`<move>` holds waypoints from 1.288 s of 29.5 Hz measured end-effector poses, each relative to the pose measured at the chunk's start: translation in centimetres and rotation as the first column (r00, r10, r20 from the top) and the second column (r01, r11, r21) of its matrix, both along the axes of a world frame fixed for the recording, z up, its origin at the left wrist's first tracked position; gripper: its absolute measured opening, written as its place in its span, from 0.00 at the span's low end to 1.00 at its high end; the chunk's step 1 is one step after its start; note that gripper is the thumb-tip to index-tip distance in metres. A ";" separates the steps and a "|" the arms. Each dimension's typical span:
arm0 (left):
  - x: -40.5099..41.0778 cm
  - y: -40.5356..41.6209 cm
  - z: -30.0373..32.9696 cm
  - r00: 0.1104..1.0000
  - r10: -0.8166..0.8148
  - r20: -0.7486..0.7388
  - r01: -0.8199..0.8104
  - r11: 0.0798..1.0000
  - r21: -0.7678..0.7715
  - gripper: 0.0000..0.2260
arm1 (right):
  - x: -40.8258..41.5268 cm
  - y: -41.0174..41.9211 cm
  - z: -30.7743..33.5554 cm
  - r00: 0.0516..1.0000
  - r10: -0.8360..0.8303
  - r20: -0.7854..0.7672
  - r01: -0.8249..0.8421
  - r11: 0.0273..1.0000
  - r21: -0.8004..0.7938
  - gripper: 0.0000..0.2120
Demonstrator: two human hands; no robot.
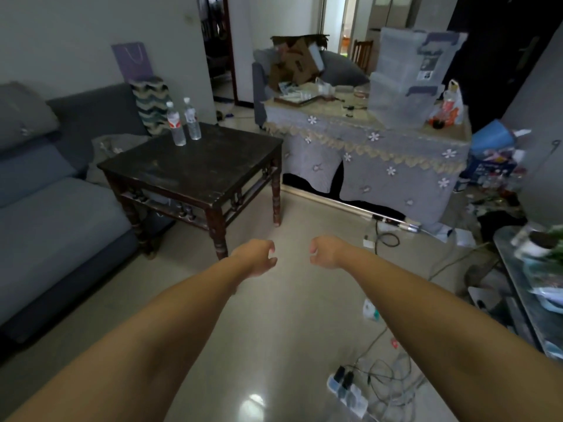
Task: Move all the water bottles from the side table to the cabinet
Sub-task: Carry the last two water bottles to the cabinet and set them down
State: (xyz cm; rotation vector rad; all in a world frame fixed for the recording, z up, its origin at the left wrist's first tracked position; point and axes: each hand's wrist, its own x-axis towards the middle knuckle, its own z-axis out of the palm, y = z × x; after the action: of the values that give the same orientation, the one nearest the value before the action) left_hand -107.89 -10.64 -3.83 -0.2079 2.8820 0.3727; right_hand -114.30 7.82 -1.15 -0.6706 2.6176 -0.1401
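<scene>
Your left hand (257, 258) and right hand (324, 251) reach out over the floor (289, 330), near each other but apart, fingers loosely curled and holding nothing. Two bottles (184, 123) stand upright, just beside each other, at the far left corner of the dark table (207, 166), well apart from both hands. A grey sofa (51, 202) sits left of the table.

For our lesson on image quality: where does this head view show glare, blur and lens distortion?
Head view: glare sits on the floor near the bottom edge; the plant at the right edge is smeared by blur; wide-angle distortion bends the edges, stretching the forearms; the bottles on the side table stay fairly sharp; the room is dim.
</scene>
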 end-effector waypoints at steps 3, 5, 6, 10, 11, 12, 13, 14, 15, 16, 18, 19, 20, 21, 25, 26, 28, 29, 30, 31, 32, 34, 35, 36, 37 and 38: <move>-5.1 -3.3 1.3 1.000 0.007 -0.013 -0.007 1.000 -0.002 0.17 | -5.3 -2.9 0.9 1.000 -0.013 -0.023 0.013 1.000 -0.027 0.21; -8.1 -5.0 1.6 1.000 0.012 -0.006 -0.012 1.000 0.001 0.17 | -8.3 -4.3 1.0 1.000 -0.007 -0.017 0.007 1.000 -0.023 0.21; -8.8 -5.3 1.4 1.000 0.015 0.001 -0.015 1.000 -0.003 0.17 | -9.0 -4.7 0.7 1.000 -0.009 -0.009 0.009 1.000 -0.016 0.21; -15.0 -6.3 1.2 0.999 0.000 0.035 0.000 1.000 0.009 0.18 | -15.6 -6.3 0.2 1.000 0.000 0.009 0.000 1.000 -0.009 0.21; -16.7 -6.3 1.1 0.999 -0.008 0.039 0.007 1.000 0.015 0.18 | -17.5 -6.6 0.0 1.000 -0.006 0.014 0.006 1.000 -0.009 0.21; -18.8 -6.5 1.1 0.999 -0.016 0.031 0.016 1.000 0.020 0.18 | -19.6 -7.1 -0.1 1.000 0.003 0.014 -0.002 1.000 -0.011 0.21; -20.2 -6.7 1.2 0.999 -0.017 0.028 0.017 1.000 0.014 0.18 | -21.2 -7.5 -0.2 1.000 0.007 0.013 -0.007 1.000 -0.002 0.22; -22.2 -7.0 1.2 1.000 -0.006 0.020 0.005 1.000 0.017 0.18 | -23.3 -8.1 -0.3 1.000 0.018 0.012 -0.018 1.000 -0.003 0.21; -24.4 -7.4 1.1 1.000 0.017 0.019 -0.018 1.000 0.018 0.18 | -25.8 -8.8 -0.3 0.999 0.035 0.009 -0.035 0.999 -0.005 0.21; -25.9 -7.8 0.9 0.999 0.041 0.019 -0.041 0.999 0.020 0.17 | -27.4 -9.3 -0.3 0.999 0.045 0.007 -0.045 0.999 -0.018 0.20; -29.9 -8.8 1.1 0.995 0.099 0.014 -0.099 0.995 0.025 0.17 | -31.5 -10.3 0.5 0.996 0.089 -0.020 -0.090 0.994 -0.055 0.19; -32.1 -9.3 1.2 0.991 0.129 0.037 -0.130 0.991 0.038 0.16 | -33.8 -10.6 1.0 0.994 0.105 -0.020 -0.106 0.993 -0.053 0.19; -33.8 -9.6 1.1 0.987 0.149 0.060 -0.152 0.987 0.049 0.15 | -35.8 -10.7 1.3 0.993 0.120 -0.016 -0.120 0.992 -0.047 0.19; -35.9 -9.9 1.3 0.982 0.171 0.075 -0.174 0.984 0.044 0.15 | -38.3 -11.0 1.6 0.992 0.128 -0.013 -0.129 0.991 -0.032 0.19; -42.3 -11.1 1.9 0.976 0.210 0.063 -0.215 0.973 0.080 0.15 | -46.5 -12.4 2.8 0.989 0.150 -0.014 -0.150 0.988 -0.025 0.18; -43.7 -11.5 1.7 0.974 0.219 0.061 -0.224 0.971 0.084 0.15 | -48.0 -13.1 2.7 0.986 0.164 -0.021 -0.165 0.986 -0.028 0.18; -46.8 -12.9 1.3 0.969 0.241 0.059 -0.246 0.965 0.090 0.15 | -51.2 -15.0 2.2 0.981 0.194 -0.027 -0.195 0.981 -0.017 0.18; -47.5 -13.4 1.2 0.966 0.251 0.061 -0.256 0.962 0.095 0.14 | -51.8 -15.7 2.0 0.978 0.207 -0.015 -0.207 0.978 -0.001 0.19; -48.5 -14.2 0.9 0.965 0.256 0.057 -0.261 0.960 0.101 0.14 | -52.9 -16.8 1.6 0.972 0.235 -0.010 -0.235 0.972 0.008 0.19; -49.4 -14.8 0.6 0.964 0.259 0.054 -0.263 0.959 0.102 0.14 | -53.8 -17.7 1.3 0.967 0.254 -0.003 -0.254 0.967 0.018 0.19; -50.5 -15.8 0.2 0.963 0.264 0.055 -0.268 0.958 0.102 0.13 | -55.0 -19.0 0.9 0.962 0.272 0.003 -0.272 0.962 0.017 0.19; -52.9 -18.2 -0.6 0.955 0.288 0.067 -0.294 0.949 0.111 0.13 | -57.5 -21.9 0.1 0.955 0.295 0.014 -0.295 0.955 0.019 0.18; -53.9 -19.5 -0.8 0.950 0.304 0.075 -0.311 0.943 0.118 0.14 | -58.8 -23.3 -0.1 0.955 0.296 0.017 -0.297 0.955 0.024 0.18; -55.2 -21.2 -1.2 0.947 0.313 0.075 -0.320 0.939 0.123 0.14 | -60.3 -25.0 -0.3 0.952 0.307 0.013 -0.307 0.951 0.021 0.18; -56.3 -22.7 -1.3 0.944 0.321 0.070 -0.328 0.936 0.128 0.13 | -61.7 -26.5 -0.4 0.948 0.319 0.018 -0.320 0.947 0.022 0.18; -57.2 -23.9 -1.7 0.942 0.329 0.060 -0.334 0.934 0.129 0.13 | -62.9 -27.7 -0.6 0.944 0.330 0.021 -0.330 0.944 0.015 0.18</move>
State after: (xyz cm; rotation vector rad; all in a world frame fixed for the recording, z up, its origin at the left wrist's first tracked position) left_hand -165.04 -34.57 -5.49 -0.6744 2.7669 0.6179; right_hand -177.18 -19.84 -1.78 -1.0831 2.4428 -0.0202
